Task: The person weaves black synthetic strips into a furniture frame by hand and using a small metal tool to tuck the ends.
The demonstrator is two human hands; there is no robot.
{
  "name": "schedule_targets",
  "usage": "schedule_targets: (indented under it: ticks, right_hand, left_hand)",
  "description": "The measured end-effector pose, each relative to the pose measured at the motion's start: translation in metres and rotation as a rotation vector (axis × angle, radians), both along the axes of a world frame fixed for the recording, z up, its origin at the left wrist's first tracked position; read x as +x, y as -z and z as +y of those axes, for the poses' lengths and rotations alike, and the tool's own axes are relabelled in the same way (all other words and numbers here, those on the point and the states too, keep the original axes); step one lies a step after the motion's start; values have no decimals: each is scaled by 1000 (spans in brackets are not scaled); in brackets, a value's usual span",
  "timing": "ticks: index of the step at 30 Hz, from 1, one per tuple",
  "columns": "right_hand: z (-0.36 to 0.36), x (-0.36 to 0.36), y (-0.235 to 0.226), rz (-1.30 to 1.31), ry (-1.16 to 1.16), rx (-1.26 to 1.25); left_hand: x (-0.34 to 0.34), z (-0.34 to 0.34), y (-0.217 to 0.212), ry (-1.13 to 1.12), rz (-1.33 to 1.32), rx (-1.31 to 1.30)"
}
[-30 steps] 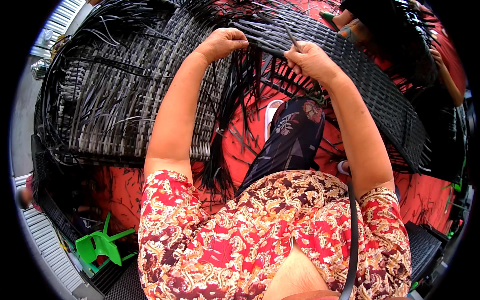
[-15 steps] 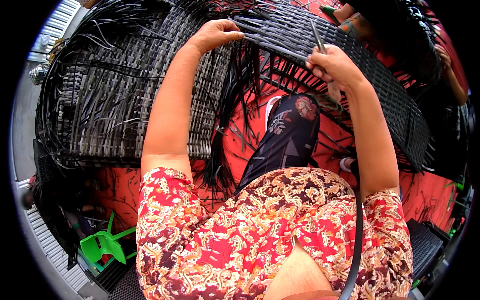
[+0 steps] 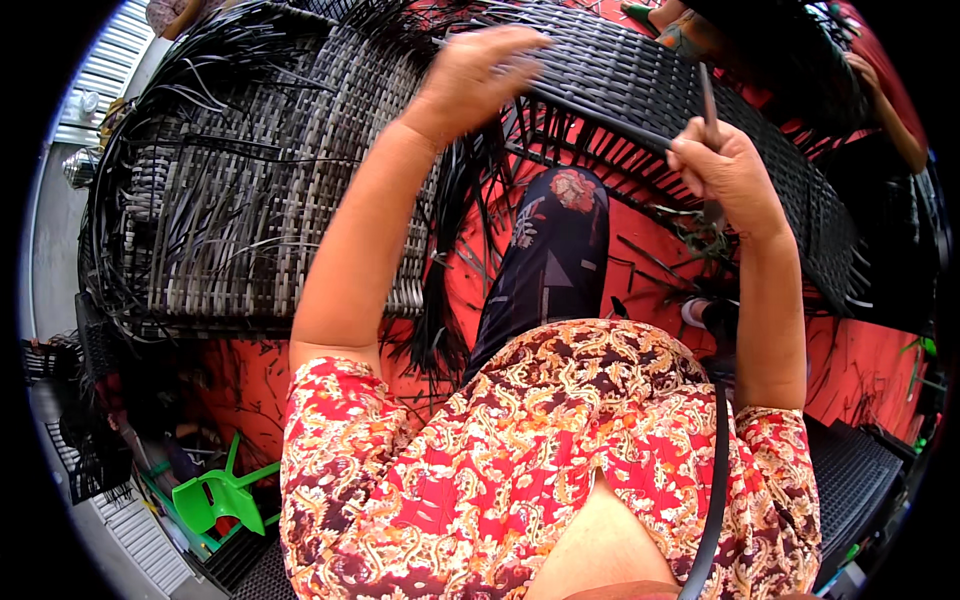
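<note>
Far left of both hands and nearer the body, we see a green plastic chair (image 3: 215,500) tilted among dark items. A broad grey-and-black woven panel (image 3: 260,200) lies left of the left hand and forearm, loose ends fringing its far and outer edges. A bundle of dark strips (image 3: 438,325) hangs along its right side, on the near side of the left hand.

The left hand (image 3: 478,82) reaches over the near edge of a second, darker woven panel (image 3: 640,75), its fingers parted and blurred; we cannot tell whether they touch the weave. Between the hands and closer to the body, we find a knee in dark floral trousers (image 3: 545,265) above a red floor covering (image 3: 860,350) scattered with cut strips.

The darker panel spans the space between the two hands and runs on past the right one, slanting toward the body. The right hand (image 3: 728,170), well apart from the left, is closed around a slim metal tool (image 3: 708,95) that points up and away; a dark strip along the panel's edge leads to its fingertips, though we cannot tell if they pinch it.

Right of that hand, and farther off, another person's hand (image 3: 862,70) rests beside a dark woven piece (image 3: 800,60).
</note>
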State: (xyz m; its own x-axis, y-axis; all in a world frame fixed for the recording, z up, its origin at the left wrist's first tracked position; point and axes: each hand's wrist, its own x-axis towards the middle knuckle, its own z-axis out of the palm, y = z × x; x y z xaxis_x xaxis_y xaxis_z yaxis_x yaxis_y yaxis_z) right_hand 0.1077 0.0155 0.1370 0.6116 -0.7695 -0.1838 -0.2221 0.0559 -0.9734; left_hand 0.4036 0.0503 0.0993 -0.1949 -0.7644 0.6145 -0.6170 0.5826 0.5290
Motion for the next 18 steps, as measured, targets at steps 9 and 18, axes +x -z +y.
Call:
schedule_targets:
  ticks: [9,18]
  right_hand:
    - [41,56,36,24,-126,-67]
    - [39,72,116,87,-99,-74]
  left_hand:
    - [-10,51,38,287,-71,246]
    - [-11,72,68,15,-322,345]
